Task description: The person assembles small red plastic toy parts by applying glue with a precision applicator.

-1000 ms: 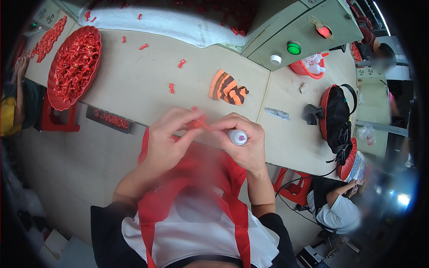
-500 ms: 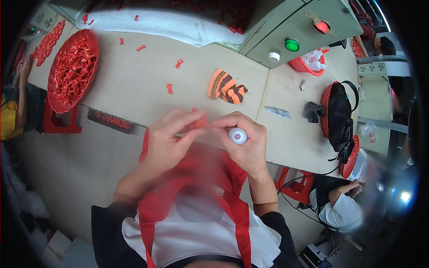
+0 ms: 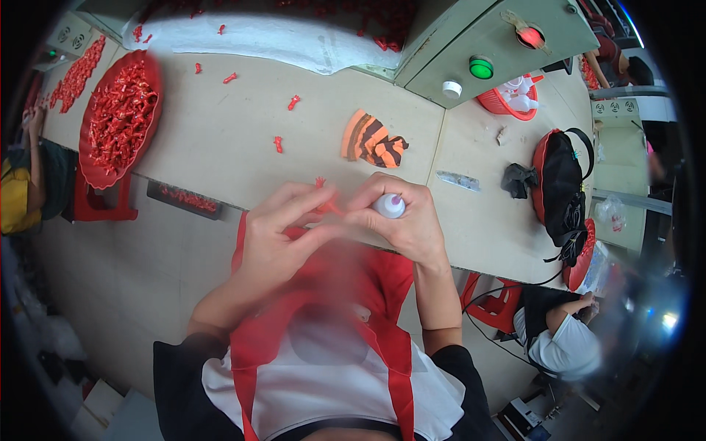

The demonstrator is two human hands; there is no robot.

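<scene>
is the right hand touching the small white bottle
Touching. The head view shows the right hand wrapped around the small white bottle, fingers closed on its sides.

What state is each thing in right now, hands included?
left hand: pinching a small red piece
right hand: closed around a small white bottle, tip up
red tray: heaped with red pieces
green button: looks lit
black-and-red bag: lying on the table

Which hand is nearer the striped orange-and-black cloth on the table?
Right. The right hand, holding a small white bottle, sits just below the striped cloth. The left hand is further off, down and to the cloth's left, pinching a small red piece.
</scene>
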